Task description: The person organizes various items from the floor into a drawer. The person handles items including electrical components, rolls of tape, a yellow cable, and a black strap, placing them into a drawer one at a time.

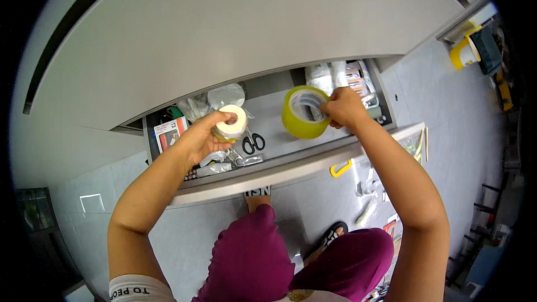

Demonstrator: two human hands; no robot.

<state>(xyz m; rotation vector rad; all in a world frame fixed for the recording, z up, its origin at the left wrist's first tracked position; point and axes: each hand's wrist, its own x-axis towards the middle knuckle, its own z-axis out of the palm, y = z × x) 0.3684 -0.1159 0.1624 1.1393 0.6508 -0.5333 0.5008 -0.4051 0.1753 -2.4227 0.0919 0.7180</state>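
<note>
My left hand (208,137) grips a white roll of tape (239,125), the thumb hooked into its core. Something yellow shows just under that roll, mostly covered. In my right hand (343,108) is a wide roll of yellow-green packing tape (305,128), pinched at its right rim. Both rolls are held over an open drawer (274,148). Black-handled scissors (253,144) lie in the drawer beside my left hand. Below that hand are clear plastic packets (215,169) and a small metal tool.
Inside the drawer, a white-and-red box (169,133) stands at the left and plastic-wrapped items (320,78) sit at the back right. The drawer front (224,189) juts toward my knees. On the floor lie a yellow hook-shaped piece (340,169) and several scattered items at the right.
</note>
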